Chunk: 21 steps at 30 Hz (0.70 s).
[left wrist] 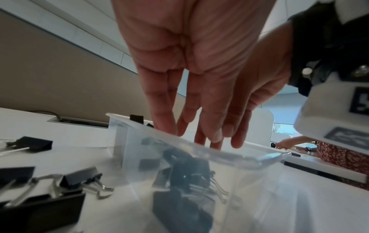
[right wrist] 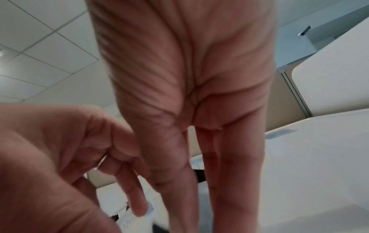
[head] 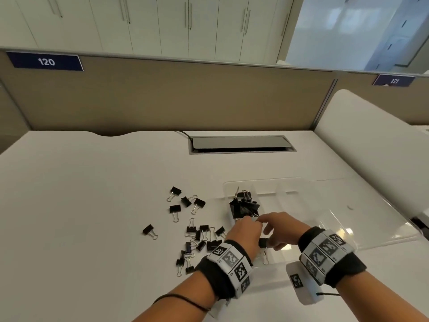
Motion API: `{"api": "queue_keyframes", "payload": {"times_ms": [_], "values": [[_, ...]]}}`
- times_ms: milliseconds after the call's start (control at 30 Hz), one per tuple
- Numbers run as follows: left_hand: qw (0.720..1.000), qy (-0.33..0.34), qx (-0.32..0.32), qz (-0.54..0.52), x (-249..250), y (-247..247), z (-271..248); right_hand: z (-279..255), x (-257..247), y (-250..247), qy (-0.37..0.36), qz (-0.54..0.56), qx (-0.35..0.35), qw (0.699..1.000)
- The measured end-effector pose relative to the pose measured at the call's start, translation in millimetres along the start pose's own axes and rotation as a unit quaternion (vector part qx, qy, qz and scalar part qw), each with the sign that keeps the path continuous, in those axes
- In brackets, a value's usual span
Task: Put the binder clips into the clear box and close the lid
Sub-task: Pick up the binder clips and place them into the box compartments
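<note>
The clear box point(head: 262, 181) stands open on the white desk, its lid point(head: 362, 219) laid flat to the right. Several black binder clips point(head: 243, 205) are heaped in its far left compartment, and one more clip point(head: 263, 242) lies below my hands. Many loose clips point(head: 202, 238) are scattered on the desk left of the box. My left hand point(head: 249, 219) hangs over the box's left rim point(left wrist: 219, 151) with straight fingers point(left wrist: 165, 119) and nothing in it. Beside it, my right hand point(head: 262, 220) points down with extended fingers point(right wrist: 237, 173), holding nothing that shows.
A cable hatch point(head: 241, 144) is set into the desk behind the box, before a beige partition point(head: 162, 96). A white side panel point(head: 371, 140) bounds the desk on the right. Bare desk lies to the left. Another person point(left wrist: 339, 154) sits far off.
</note>
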<state>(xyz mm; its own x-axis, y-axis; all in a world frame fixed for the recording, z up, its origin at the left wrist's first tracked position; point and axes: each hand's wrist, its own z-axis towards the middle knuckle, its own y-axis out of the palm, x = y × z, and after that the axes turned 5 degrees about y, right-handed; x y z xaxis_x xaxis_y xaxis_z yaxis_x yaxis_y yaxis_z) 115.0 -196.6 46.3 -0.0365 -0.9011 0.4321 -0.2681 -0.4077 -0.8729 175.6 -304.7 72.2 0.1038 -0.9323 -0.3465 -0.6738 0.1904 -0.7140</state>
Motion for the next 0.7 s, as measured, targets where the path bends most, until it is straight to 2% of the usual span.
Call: {"api": "queue_keyframes", "payload": {"times_ms": [133,267,333,433,567,633,700], "values": [[0.994,0.0,0.089,-0.065,-21,-6,-15,-12,-9,-3,-0.028,0.027,0.039,0.998],[0.977,-0.087,0.162,-0.107,-72,-24,-33,-28,-41,8,-0.086,0.085,0.108,0.987],[0.971,-0.136,0.172,-0.096,-100,-32,-39,-30,-64,29,-0.107,0.082,0.117,0.984],[0.966,-0.197,0.152,-0.063,-134,-37,-44,-16,-94,70,-0.124,-0.024,0.12,0.985],[0.961,-0.241,0.127,-0.056,-158,-32,-50,9,-117,108,-0.029,-0.151,0.071,0.986],[0.959,-0.246,0.127,-0.052,-166,-28,-53,17,-122,118,0.036,-0.183,0.069,0.98],[0.957,-0.252,0.133,-0.047,-173,-25,-56,24,-123,122,0.059,-0.199,0.088,0.974]]}}
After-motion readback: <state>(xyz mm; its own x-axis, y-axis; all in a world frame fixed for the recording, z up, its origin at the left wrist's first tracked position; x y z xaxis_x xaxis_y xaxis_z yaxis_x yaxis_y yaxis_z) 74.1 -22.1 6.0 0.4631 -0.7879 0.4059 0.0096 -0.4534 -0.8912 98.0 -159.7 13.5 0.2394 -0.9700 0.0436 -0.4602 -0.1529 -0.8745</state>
